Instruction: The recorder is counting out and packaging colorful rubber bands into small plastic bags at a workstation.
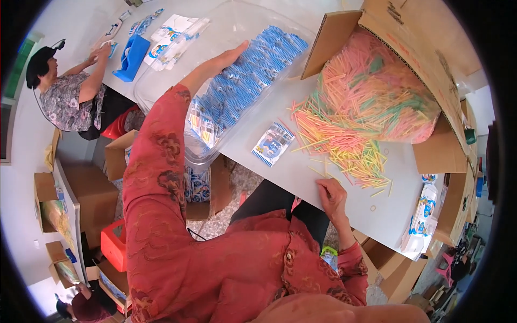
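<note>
A worker in a red patterned top sits at a white table (pixel 388 223) with hands well apart. The left hand (pixel 229 57) reaches into a clear plastic tub (pixel 237 19) and lies along the edge of tightly packed rows of blue-and-white packets (pixel 250 75); whether its fingers grip any of them cannot be told. The right hand (pixel 333 198), loosely curled, rests at the table's near edge just beside scattered pastel sticks (pixel 323 137), and whether it pinches anything is unclear. Between tub and sticks, a single packet (pixel 273 144) lies flat on the tabletop. More pink, yellow and green sticks fill a clear bag (pixel 377 89) that spills from a cardboard box (pixel 428 59) on its side. At upper left, a co-worker (pixel 70 102) in a dark cap sits near a blue dispenser (pixel 131 60).
</note>
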Demonstrator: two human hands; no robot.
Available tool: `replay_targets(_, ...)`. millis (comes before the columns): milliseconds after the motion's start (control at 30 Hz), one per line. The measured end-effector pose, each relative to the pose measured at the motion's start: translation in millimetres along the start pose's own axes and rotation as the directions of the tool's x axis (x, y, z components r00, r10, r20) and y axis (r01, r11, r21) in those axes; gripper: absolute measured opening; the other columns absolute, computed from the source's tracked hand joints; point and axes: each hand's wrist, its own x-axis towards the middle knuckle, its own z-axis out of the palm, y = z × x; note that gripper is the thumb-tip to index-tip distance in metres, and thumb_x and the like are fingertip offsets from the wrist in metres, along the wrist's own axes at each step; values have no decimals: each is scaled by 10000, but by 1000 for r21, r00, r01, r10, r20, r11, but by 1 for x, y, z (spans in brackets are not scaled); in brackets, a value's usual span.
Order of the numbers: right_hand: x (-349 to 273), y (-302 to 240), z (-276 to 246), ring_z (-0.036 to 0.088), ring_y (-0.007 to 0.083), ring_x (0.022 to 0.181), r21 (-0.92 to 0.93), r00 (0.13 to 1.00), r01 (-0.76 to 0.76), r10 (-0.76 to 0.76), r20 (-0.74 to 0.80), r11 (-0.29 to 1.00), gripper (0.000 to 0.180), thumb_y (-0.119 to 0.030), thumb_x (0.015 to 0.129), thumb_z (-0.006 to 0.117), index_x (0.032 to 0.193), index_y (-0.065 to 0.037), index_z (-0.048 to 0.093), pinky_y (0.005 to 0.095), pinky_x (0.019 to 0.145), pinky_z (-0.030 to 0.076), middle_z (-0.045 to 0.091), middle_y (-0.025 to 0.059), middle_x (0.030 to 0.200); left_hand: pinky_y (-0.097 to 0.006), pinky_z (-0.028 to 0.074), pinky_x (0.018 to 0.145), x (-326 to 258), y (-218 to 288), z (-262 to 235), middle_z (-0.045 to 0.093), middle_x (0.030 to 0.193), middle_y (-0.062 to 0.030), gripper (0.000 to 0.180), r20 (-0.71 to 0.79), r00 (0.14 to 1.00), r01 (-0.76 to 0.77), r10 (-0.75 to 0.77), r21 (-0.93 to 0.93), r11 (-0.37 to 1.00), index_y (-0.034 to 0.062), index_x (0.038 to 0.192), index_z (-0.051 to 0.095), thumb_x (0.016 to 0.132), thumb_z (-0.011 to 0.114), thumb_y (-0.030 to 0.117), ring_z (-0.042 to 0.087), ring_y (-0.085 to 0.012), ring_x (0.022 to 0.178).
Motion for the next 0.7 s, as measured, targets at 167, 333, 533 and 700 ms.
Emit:
replay_targets(167, 5, 0, 1, 604, 228, 616, 21, 1000, -15, 15, 12, 1000, 146, 54, 776, 620, 889, -22, 671, 289, 524, 464, 636, 100, 777, -336, 237, 1111, 7, -5, -25, 424, 1424, -95, 904, 239, 964, -95, 120, -116, 989, 41, 1399, 404, 867, 259, 757, 371, -238, 1321)
replay_targets(333, 4, 0, 2, 600, 221, 644, 53, 1000, -24, 23, 10, 998, 145, 51, 778, 619, 893, -18, 675, 284, 551, 458, 636, 98, 780, -327, 238, 1111, 41, 4, -17, 438, 1409, -93, 859, -170, 959, -241, 228, -62, 969, 47, 1405, 399, 892, 263, 723, 363, -227, 1327)
replay_targets(533, 4, 2, 1, 584, 223, 586, 13, 1000, 20, -20, 0, 1000, 171, 57, 760, 624, 902, -25, 670, 296, 526, 460, 622, 96, 762, -380, 301, 1075, 47, 37, 13, 447, 1404, -129, 773, 13, 945, -326, 326, -6, 945, 55, 1394, 411, 900, 382, 648, 411, -281, 1301)
replay_targets(700, 9, -1, 7, 573, 221, 573, 24, 998, 68, -68, 11, 997, 180, 49, 755, 630, 913, -29, 666, 301, 518, 451, 606, 92, 743, -423, 321, 1075, 29, 24, -8, 403, 1382, -281, 727, -273, 858, -243, 434, 530, 812, -7, 1388, 368, 919, 450, 543, 396, -410, 1281)
